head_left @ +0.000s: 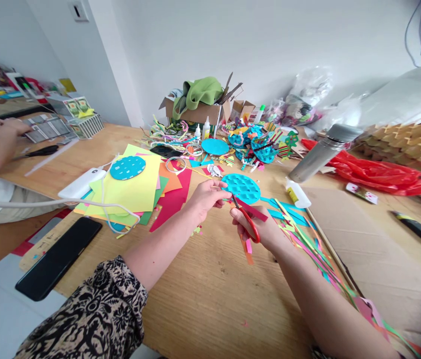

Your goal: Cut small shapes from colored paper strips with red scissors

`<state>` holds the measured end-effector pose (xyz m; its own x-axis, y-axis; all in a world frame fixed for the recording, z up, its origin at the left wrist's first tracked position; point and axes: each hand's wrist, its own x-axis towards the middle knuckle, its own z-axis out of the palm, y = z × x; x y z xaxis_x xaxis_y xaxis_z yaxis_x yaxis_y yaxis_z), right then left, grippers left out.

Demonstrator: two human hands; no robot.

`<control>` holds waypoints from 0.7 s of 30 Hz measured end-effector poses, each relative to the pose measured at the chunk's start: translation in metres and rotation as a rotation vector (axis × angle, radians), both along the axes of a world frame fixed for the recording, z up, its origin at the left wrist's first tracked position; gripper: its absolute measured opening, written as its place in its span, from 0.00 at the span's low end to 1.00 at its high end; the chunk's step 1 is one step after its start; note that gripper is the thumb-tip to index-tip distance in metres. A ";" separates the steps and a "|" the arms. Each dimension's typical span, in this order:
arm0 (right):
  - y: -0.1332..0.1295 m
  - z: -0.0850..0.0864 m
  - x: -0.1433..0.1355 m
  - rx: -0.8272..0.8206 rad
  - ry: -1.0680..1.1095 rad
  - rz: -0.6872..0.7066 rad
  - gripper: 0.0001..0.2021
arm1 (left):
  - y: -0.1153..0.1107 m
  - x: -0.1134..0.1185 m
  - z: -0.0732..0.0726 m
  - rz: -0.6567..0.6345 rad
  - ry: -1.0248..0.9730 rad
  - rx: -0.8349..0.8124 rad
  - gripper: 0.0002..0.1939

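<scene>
My right hand [266, 230] is closed on red-handled scissors [252, 227], their blades pointing up and left at the fingers of my left hand. A dark red paper strip [257, 212] also sticks out at my right hand, and orange and pink strips [248, 248] hang below it. The fingers of my left hand [208, 196] are pinched together at the scissor tips; whatever lies between them is too small to make out. Just beyond both hands lies a blue oval paper piece [242, 188] with rows of raised flaps.
Coloured paper sheets [141, 174] bear another blue oval [127, 168] on the left, near a black phone [59, 258]. Paper strips [307, 239], a glue bottle [298, 193], a steel flask [320, 152] and cardboard [374, 249] lie right. Another person's hand [8, 127] is far left.
</scene>
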<state>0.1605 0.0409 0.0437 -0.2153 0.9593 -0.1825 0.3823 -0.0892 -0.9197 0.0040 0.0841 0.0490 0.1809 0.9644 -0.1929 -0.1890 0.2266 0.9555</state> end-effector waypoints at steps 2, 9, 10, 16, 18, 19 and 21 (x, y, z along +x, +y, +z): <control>0.000 0.000 0.000 0.003 0.001 0.005 0.20 | 0.000 0.000 -0.001 -0.001 -0.005 0.009 0.14; 0.001 -0.002 0.001 0.009 0.010 0.044 0.19 | -0.001 -0.001 0.001 -0.010 0.018 0.031 0.15; 0.001 -0.002 0.001 0.007 0.014 0.051 0.19 | -0.001 -0.001 0.001 -0.014 0.021 0.030 0.15; 0.002 -0.005 0.002 -0.001 0.027 0.069 0.20 | 0.001 -0.002 0.002 -0.029 0.036 0.025 0.15; 0.002 -0.005 0.002 0.002 0.015 0.065 0.19 | 0.001 -0.002 0.002 -0.034 0.042 0.022 0.15; 0.002 -0.005 0.002 0.003 0.009 0.064 0.19 | 0.001 -0.002 0.003 -0.035 0.046 0.021 0.15; 0.002 -0.005 0.002 0.003 0.001 0.060 0.19 | 0.000 -0.002 0.003 -0.035 0.051 0.017 0.15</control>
<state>0.1625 0.0431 0.0390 -0.2730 0.9452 -0.1793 0.3860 -0.0631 -0.9203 0.0019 0.0845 0.0522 0.2054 0.9608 -0.1863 -0.1321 0.2159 0.9674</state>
